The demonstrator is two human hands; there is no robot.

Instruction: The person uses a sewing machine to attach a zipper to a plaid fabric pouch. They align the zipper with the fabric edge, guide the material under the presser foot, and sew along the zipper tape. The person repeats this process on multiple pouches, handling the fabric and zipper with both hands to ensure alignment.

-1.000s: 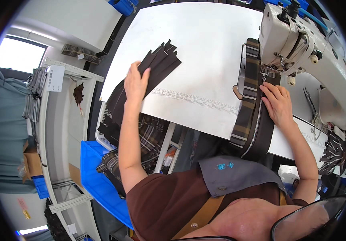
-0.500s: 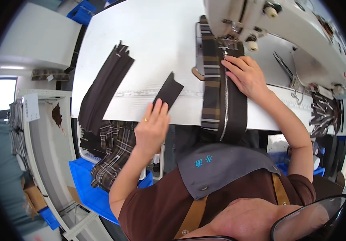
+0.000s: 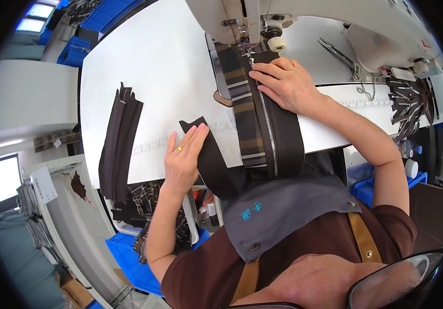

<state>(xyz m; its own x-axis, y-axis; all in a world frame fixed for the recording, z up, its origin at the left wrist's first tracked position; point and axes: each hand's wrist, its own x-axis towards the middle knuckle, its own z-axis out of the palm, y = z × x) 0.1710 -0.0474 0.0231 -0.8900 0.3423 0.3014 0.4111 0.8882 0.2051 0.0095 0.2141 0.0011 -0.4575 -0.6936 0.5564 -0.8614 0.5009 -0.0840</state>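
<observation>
Under the sewing machine's needle and presser foot [image 3: 247,47] lies a plaid fabric strip [image 3: 244,110] in brown, black and white. Along its right side runs a metal-toothed zipper [image 3: 268,121] on wide dark fabric [image 3: 287,131], which hangs over the table's near edge. My right hand [image 3: 291,86] rests on the zipper's upper end just below the foot, fingers stretched out. My left hand [image 3: 183,159] lies with flat fingers on a separate dark fabric strip [image 3: 214,167], thumb apart. That strip's near end drops over the table edge toward my apron.
A stack of dark zipper strips [image 3: 120,139] lies at the table's left. Tweezers [image 3: 335,51] rest right of the needle. Several dark strips [image 3: 411,105] hang at the right edge. Plaid fabric [image 3: 147,206] sits above a blue bin [image 3: 134,268] below left.
The view has shifted. My left hand has drawn the separate strip nearer, and its tip now points up-left. My right hand stays on the zipper below the foot.
</observation>
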